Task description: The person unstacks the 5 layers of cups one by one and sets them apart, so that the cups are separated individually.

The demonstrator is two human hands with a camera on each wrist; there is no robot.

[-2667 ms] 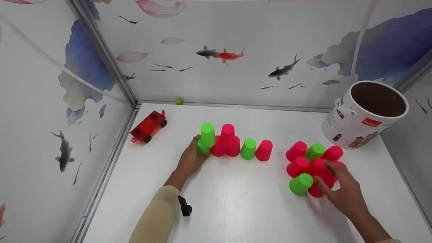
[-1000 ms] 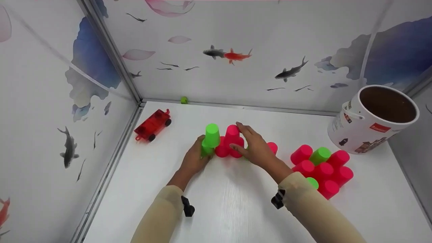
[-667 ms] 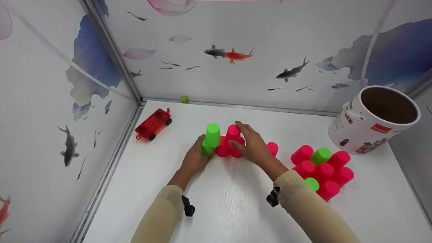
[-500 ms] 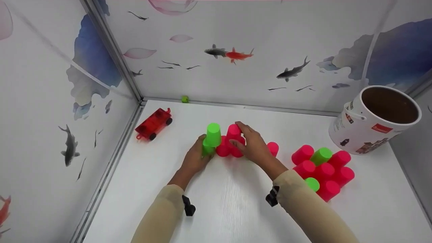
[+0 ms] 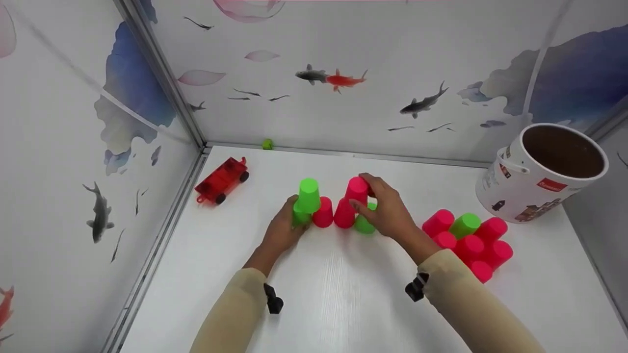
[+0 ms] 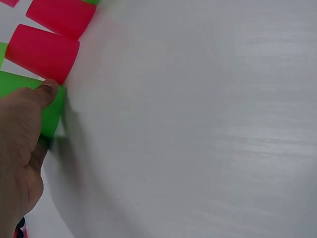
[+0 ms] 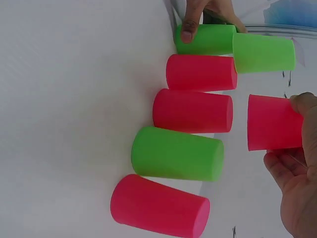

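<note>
Upside-down plastic cups stand in a row. My left hand grips the green cup at the row's left end. An upper green cup sits above it, leaning over toward the neighbouring red cup. My right hand holds a red cup between thumb and fingers; the right wrist view shows a gap between it and the row. Below it are a second red cup and a green cup. A red end cup is hidden behind my right hand in the head view.
On the right stands a cluster of several red cups and a green cup, partly behind my right sleeve. A white bucket is at the back right. A red toy cart stands back left, and a small green object lies by the wall.
My right hand went from the cluster to the row, took the top red cup off the two red cups and moved it slightly right. My left hand kept its grip on the green cup.
</note>
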